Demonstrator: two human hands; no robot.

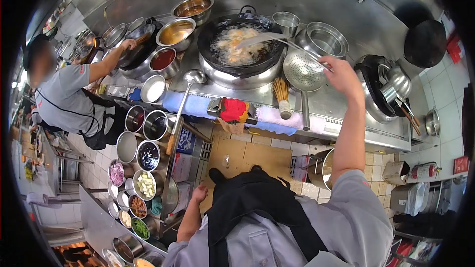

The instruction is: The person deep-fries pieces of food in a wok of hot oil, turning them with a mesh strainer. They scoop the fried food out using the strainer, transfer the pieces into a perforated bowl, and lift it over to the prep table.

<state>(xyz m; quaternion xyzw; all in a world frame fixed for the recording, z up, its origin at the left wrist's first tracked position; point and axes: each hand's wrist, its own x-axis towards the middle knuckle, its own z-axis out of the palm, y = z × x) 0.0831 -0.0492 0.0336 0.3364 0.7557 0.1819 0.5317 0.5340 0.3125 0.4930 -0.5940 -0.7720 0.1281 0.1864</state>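
My right hand (341, 72) is closed round the handle of a metal spatula (262, 38), whose flat blade reaches over a black wok (208, 44). Pale pieces of food (237, 44) bubble in the oil there. Just below my right hand lies a perforated skimmer (305, 71), its handle pointing toward me. My left hand (200, 193) hangs low beside my body, near the side counter; its fingers look curled in and nothing shows in them. A bamboo brush (282, 99) stands between the wok and the skimmer.
A co-worker (74, 89) works at another wok on the left. Metal bowls of sauces and chopped ingredients (145, 184) line the left counter. A ladle (195, 77) lies left of the wok, a red cloth (234, 110) at the stove edge. Another wok (371, 84) sits right.
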